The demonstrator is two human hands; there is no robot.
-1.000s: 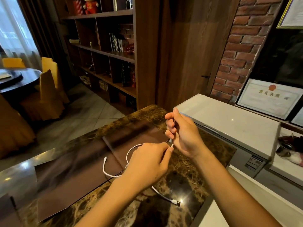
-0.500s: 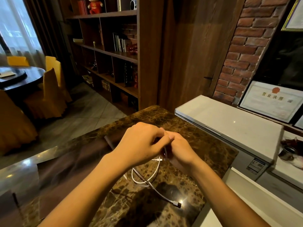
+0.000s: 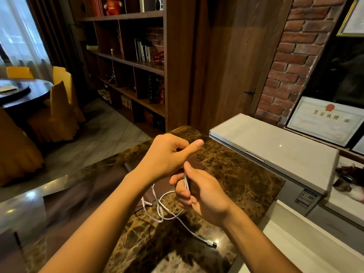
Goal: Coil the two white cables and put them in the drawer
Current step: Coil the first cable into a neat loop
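Chairs [image 3: 59,107] in yellow covers are seen round a dark table [image 3: 29,95] at nine o'clock of the view, and a bookshelf [image 3: 137,64] is set at eleven o'clock. The left hand [image 3: 167,156] is held above the marble counter [image 3: 236,174] near the middle. Its fingers are curled in and its thumb is stretched toward three o'clock; whether anything is gripped inside cannot be told. Just beside it, at five o'clock, the right hand [image 3: 204,194] is closed on gathered strands of the white cable [image 3: 160,220], which are pinched between thumb and fingers. The rest of the cable is draped in loose loops on the counter at seven o'clock of that hand, and one end is trailed toward six o'clock, with its plug [image 3: 211,243] laid near the counter's near edge. A white chest [image 3: 275,148] is seen at three o'clock, and a framed certificate [image 3: 325,121] is propped behind it at two o'clock.
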